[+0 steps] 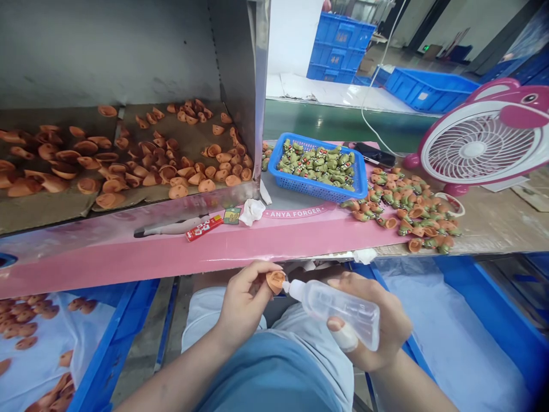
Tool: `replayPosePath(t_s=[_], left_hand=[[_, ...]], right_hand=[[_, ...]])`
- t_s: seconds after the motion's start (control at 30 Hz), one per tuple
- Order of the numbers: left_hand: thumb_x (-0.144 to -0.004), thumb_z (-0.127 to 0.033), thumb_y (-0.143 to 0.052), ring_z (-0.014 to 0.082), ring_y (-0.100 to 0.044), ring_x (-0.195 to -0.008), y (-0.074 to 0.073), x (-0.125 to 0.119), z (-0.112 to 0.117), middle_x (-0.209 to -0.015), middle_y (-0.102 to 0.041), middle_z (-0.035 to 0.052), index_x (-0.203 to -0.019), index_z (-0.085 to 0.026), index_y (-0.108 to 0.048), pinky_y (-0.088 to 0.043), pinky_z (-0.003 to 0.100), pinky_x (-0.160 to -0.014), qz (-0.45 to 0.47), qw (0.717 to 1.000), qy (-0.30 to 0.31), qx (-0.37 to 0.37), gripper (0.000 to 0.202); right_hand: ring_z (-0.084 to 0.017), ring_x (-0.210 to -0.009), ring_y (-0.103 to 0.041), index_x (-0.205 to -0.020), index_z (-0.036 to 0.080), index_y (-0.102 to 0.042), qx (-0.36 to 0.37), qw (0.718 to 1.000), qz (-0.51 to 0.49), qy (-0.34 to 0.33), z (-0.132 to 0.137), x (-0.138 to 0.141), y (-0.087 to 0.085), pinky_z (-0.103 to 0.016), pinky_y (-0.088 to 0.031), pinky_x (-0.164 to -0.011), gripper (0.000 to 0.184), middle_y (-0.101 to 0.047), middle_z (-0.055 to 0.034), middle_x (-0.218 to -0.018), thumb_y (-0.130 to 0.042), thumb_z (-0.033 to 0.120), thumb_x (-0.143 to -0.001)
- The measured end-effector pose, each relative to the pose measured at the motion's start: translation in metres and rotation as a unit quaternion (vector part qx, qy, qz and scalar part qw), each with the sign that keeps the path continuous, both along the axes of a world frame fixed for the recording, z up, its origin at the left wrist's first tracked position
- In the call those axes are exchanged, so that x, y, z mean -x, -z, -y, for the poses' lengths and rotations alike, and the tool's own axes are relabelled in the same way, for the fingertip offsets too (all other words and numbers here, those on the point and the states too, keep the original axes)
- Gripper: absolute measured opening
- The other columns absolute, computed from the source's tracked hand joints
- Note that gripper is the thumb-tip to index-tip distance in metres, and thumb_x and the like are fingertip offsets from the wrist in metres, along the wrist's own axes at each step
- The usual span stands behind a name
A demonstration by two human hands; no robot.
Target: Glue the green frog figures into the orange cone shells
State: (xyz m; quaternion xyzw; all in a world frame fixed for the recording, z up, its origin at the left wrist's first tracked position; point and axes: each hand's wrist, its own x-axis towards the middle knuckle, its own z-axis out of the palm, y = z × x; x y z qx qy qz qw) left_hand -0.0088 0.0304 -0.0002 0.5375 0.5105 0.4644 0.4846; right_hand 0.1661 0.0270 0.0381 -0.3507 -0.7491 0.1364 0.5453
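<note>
An orange moulded piece (275, 281) is pinched in the left hand (243, 300); a clear plastic bottle (338, 313), gripped in the right hand (369, 323), is slanted nozzle-first leftward against it.

The squeeze bottle (338, 312) is smooth translucent plastic, the orange piece (275, 281) matt.

Across the pink board (171, 252) at the front of the work area, "ANYA FORGER" in white capitals, set on a slightly darker pink band (297, 212). Just to the left, on a small red box (204, 228), white lettering, too small and blurred to read. On the stacked blue crates (341, 48) in the background, pale labels with short marks, perhaps "4#", though not clearly legible. On the lone blue crate (429, 91) further right, a small white label (422, 96), also unreadable.
</note>
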Motion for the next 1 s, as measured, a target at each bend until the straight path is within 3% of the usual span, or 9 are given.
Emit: replayPosePath(t_s=[0.33, 0.7, 1.0], left_hand=[[-0.076, -0.013, -0.051, 0.0086, -0.057, -0.063, -0.0003, 0.0014, 0.0009, -0.078, -0.063, -0.0018, -0.083, -0.02, -0.059, -0.046, 0.017, -0.056, -0.002, 1.0, -0.008, -0.004, 0.013], [-0.078, -0.014, -0.05, 0.0077, -0.054, -0.058, -0.0013, 0.0015, -0.0008, -0.073, -0.063, -0.0024, -0.082, -0.021, -0.059, -0.045, 0.016, -0.053, -0.001, 1.0, -0.013, -0.007, 0.011], [-0.076, -0.011, -0.052, 0.0117, -0.059, -0.073, 0.0003, 0.0027, -0.0014, -0.079, -0.064, -0.0001, -0.083, -0.02, -0.06, -0.045, 0.019, -0.063, -0.043, 0.998, -0.011, -0.047, 0.014]], right_hand=[[-0.017, -0.054, -0.054, -0.098, 0.013, -0.056, -0.022, 0.998, -0.031, 0.039, 0.0014, -0.0048, 0.0074, -0.031, -0.045, -0.045, 0.035, -0.057, -0.0058, -0.071, -0.061, 0.021, -0.064], [-0.016, -0.051, -0.052, -0.095, 0.013, -0.054, -0.015, 1.0, -0.022, 0.014, 0.0007, -0.0044, 0.0049, -0.028, -0.042, -0.04, 0.033, -0.055, -0.0044, -0.066, -0.06, 0.018, -0.064], [-0.016, -0.051, -0.053, -0.094, 0.013, -0.054, 0.002, 1.0, -0.023, 0.011, 0.0006, 0.0012, 0.0051, -0.028, -0.043, -0.043, 0.031, -0.056, -0.0046, -0.065, -0.059, 0.022, -0.065]])
